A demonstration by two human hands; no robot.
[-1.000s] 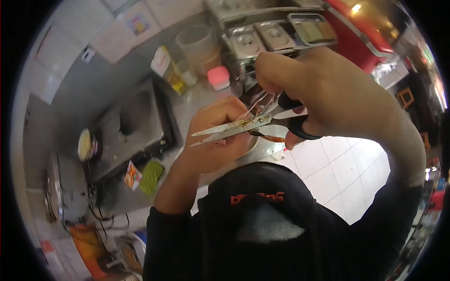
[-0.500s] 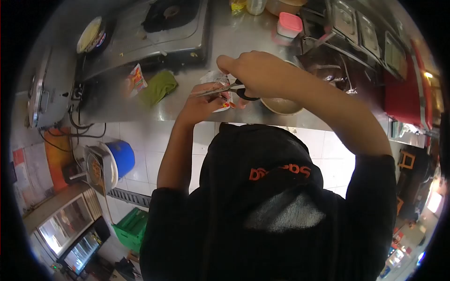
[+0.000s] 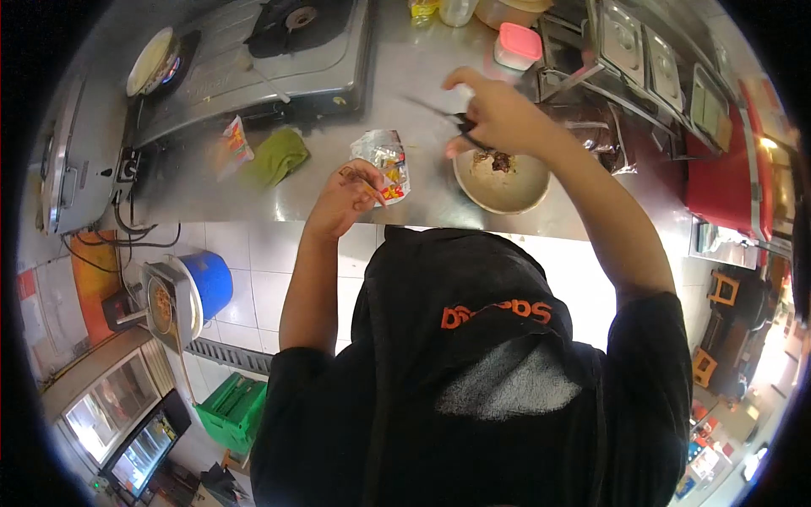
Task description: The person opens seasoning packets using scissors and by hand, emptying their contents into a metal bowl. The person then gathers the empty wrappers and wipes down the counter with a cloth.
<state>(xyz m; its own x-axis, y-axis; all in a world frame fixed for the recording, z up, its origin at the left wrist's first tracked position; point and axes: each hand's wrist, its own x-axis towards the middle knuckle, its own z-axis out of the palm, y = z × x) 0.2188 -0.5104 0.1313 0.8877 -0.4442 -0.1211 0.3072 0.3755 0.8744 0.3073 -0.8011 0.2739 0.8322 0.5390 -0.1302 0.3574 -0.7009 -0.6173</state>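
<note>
My left hand (image 3: 340, 203) is closed at the lower left edge of a shiny foil packet (image 3: 390, 160) with red and yellow print, near the front of the counter. The fingers partly cover that edge. In my right hand (image 3: 507, 118) is a pair of scissors (image 3: 429, 106) with dark handles, its blades pointing left and blurred. This hand hovers over the far rim of a pale bowl (image 3: 498, 193). Inside the bowl lie a light food and a dark, chunky heap (image 3: 500, 160), partly hidden by the hand.
A green cloth (image 3: 280, 157) and another printed packet (image 3: 238, 139) lie to the left. Behind them is a gas stove (image 3: 279, 80) with a pan (image 3: 152, 63) over a flame. A pink-lidded tub (image 3: 518, 46) and metal lidded trays (image 3: 623, 40) stand at the back right.
My right hand and the scissors have moved right, away from the packet to above the bowl. My left hand has shifted slightly left and down, and more of the packet shows.
</note>
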